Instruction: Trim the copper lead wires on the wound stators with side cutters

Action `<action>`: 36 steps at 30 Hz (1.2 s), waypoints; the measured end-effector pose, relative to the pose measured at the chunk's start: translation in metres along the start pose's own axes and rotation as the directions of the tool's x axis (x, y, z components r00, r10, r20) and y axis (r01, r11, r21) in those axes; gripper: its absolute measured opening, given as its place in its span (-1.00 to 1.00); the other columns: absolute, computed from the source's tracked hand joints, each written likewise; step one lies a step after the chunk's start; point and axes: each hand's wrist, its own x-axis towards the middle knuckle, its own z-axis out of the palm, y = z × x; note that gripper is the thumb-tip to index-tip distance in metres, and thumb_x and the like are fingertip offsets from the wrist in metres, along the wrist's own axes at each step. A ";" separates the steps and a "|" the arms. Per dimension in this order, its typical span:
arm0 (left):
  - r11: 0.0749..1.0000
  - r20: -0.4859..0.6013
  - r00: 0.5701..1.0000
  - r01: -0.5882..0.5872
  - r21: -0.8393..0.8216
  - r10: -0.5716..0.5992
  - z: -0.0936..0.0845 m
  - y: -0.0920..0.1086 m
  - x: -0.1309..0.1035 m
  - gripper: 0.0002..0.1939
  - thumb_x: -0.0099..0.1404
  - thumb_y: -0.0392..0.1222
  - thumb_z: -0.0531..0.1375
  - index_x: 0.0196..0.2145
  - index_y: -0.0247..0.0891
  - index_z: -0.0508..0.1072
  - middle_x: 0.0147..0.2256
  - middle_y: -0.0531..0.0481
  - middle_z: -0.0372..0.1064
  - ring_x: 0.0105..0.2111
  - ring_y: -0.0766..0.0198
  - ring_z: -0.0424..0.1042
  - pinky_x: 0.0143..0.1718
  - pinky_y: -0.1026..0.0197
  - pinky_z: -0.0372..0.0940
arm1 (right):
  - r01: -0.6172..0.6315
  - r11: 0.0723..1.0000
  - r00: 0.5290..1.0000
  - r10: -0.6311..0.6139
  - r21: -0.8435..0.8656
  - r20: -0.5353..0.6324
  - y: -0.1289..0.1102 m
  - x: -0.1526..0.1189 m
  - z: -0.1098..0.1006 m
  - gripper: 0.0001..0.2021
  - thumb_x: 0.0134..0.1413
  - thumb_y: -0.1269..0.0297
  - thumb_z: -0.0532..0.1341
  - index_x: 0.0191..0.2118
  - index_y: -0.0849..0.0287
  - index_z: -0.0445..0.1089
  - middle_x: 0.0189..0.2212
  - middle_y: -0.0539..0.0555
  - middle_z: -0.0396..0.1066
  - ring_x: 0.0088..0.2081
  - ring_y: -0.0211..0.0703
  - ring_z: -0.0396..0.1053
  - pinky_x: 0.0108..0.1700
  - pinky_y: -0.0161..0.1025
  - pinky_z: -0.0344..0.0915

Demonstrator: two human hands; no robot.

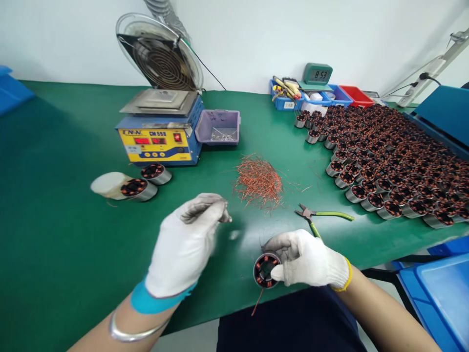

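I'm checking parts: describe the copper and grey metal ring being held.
At the green tabletop's near edge, find the white-gloved right hand. It holds the copper and grey metal ring. Unlike the similar rings massed farther right, this one is in hand, reddish wire trailing below.

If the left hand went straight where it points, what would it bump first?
The left hand would probably meet the pile of wires first, though it might pass above; its height is hard to judge.

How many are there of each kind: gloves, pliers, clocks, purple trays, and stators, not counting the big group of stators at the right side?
Gloves: 2
Pliers: 1
Clock: 1
Purple tray: 1
Stators: 3
Total: 8
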 end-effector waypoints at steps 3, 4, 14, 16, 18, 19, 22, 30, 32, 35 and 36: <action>0.961 0.358 0.918 0.079 0.264 -0.174 -0.001 0.006 0.003 -0.81 0.00 -0.11 0.29 -0.40 -0.23 0.48 -0.49 0.07 0.39 -0.50 0.27 0.36 -0.47 0.25 0.29 | 0.022 1.000 1.000 -0.022 -0.007 -0.021 0.002 -0.001 -0.003 -0.49 -0.21 0.13 0.41 -0.10 0.26 0.40 -0.40 0.02 0.41 -0.46 -0.28 0.32 -0.38 -0.30 0.28; 0.928 0.475 0.842 0.078 0.364 -0.257 0.001 0.007 0.001 -0.78 -0.01 -0.10 0.30 -0.38 -0.24 0.49 -0.51 0.07 0.39 -0.51 0.26 0.36 -0.51 0.26 0.26 | 0.038 0.999 0.998 -0.039 -0.031 -0.038 0.002 -0.002 -0.004 -0.48 -0.16 0.10 0.39 -0.06 0.27 0.38 -0.40 0.02 0.40 -0.46 -0.28 0.32 -0.37 -0.29 0.29; 0.851 0.533 0.802 -0.060 0.522 -0.270 0.022 -0.010 -0.009 -0.89 0.02 -0.17 0.21 -0.52 -0.27 0.44 -0.52 0.04 0.39 -0.49 0.26 0.37 -0.48 0.27 0.22 | 0.015 0.497 0.944 -0.294 -0.867 -0.152 -0.021 -0.022 0.002 -0.72 0.16 0.11 0.16 -0.04 -0.03 0.43 -0.13 0.02 0.36 -0.22 -0.14 0.36 -0.27 -0.23 0.15; 0.827 0.532 0.797 -0.073 0.557 -0.288 0.021 -0.009 -0.010 -0.88 0.02 -0.16 0.21 -0.50 -0.27 0.46 -0.48 0.01 0.42 -0.46 0.22 0.40 -0.45 0.24 0.25 | -0.048 0.477 0.941 -0.274 -0.877 -0.200 -0.022 -0.024 0.002 -0.71 0.14 0.07 0.18 -0.04 -0.07 0.43 -0.12 -0.01 0.36 -0.23 -0.15 0.37 -0.30 -0.25 0.13; 0.831 0.533 0.774 -0.017 0.557 -0.342 0.020 -0.009 -0.009 -0.79 0.05 -0.10 0.22 -0.38 -0.28 0.49 -0.42 -0.03 0.46 -0.42 0.18 0.44 -0.40 0.20 0.30 | -0.075 0.526 0.944 -0.236 -0.847 -0.231 -0.020 -0.026 0.001 -0.72 0.12 0.06 0.20 -0.06 -0.08 0.44 -0.20 -0.03 0.38 -0.28 -0.19 0.38 -0.31 -0.26 0.15; 0.843 0.526 0.768 0.034 0.537 -0.366 0.019 -0.011 -0.009 -0.69 0.07 -0.06 0.24 -0.27 -0.30 0.49 -0.36 -0.06 0.48 -0.38 0.15 0.46 -0.37 0.17 0.33 | -0.082 0.553 0.945 -0.220 -0.829 -0.241 -0.019 -0.027 0.000 -0.72 0.11 0.07 0.20 -0.06 -0.08 0.44 -0.23 -0.04 0.39 -0.30 -0.20 0.38 -0.30 -0.26 0.17; 0.917 0.511 0.784 0.179 0.357 -0.352 0.016 -0.019 -0.007 -0.34 0.07 -0.05 0.28 0.10 -0.33 0.30 -0.04 -0.24 0.43 -0.10 0.04 0.47 -0.13 0.07 0.38 | -0.069 0.526 0.921 -0.293 -0.848 -0.257 -0.014 -0.035 -0.011 -0.67 0.09 0.09 0.22 0.00 -0.05 0.40 -0.14 0.00 0.40 -0.20 -0.14 0.40 -0.21 -0.22 0.27; 0.923 0.732 0.647 0.378 -0.065 -0.214 0.013 -0.036 -0.014 -0.09 0.22 -0.05 0.26 0.32 -0.32 -0.19 0.20 -0.46 0.19 0.21 -0.03 0.24 0.22 -0.14 0.11 | -0.320 -0.019 0.766 -0.594 -0.947 -0.246 0.016 -0.068 -0.080 0.10 -0.49 -0.13 0.42 0.24 0.35 0.14 0.26 0.47 -0.02 0.24 0.52 -0.03 0.18 0.31 0.09; 0.922 0.735 0.650 0.376 -0.093 -0.191 0.013 -0.037 -0.016 -0.09 0.25 0.02 0.24 0.32 -0.32 -0.20 0.18 -0.48 0.21 0.20 -0.04 0.25 0.21 -0.16 0.10 | -0.294 -0.067 0.801 -0.562 -0.953 -0.208 0.021 -0.076 -0.088 -0.03 -0.31 -0.04 0.36 0.24 0.38 0.13 0.23 0.45 0.03 0.23 0.43 0.01 0.18 0.24 0.12; 0.923 0.730 0.658 0.371 -0.103 -0.184 0.014 -0.038 -0.016 -0.08 0.25 0.13 0.23 0.31 -0.34 -0.17 0.15 -0.50 0.26 0.17 -0.08 0.28 0.18 -0.17 0.14 | -0.251 -0.122 0.830 -0.538 -0.960 -0.149 0.018 -0.083 -0.086 -0.31 -0.07 0.20 0.23 0.22 0.34 0.16 0.14 0.34 0.19 0.14 0.21 0.18 0.10 0.04 0.26; 0.923 0.725 0.662 0.371 -0.099 -0.189 0.014 -0.039 -0.016 -0.07 0.24 0.15 0.23 0.31 -0.35 -0.16 0.14 -0.50 0.27 0.16 -0.09 0.30 0.16 -0.17 0.16 | -0.265 -0.145 0.838 -0.523 -0.953 -0.153 0.015 -0.083 -0.083 -0.37 -0.06 0.27 0.20 0.20 0.32 0.20 0.09 0.31 0.25 0.07 0.17 0.25 0.03 0.00 0.30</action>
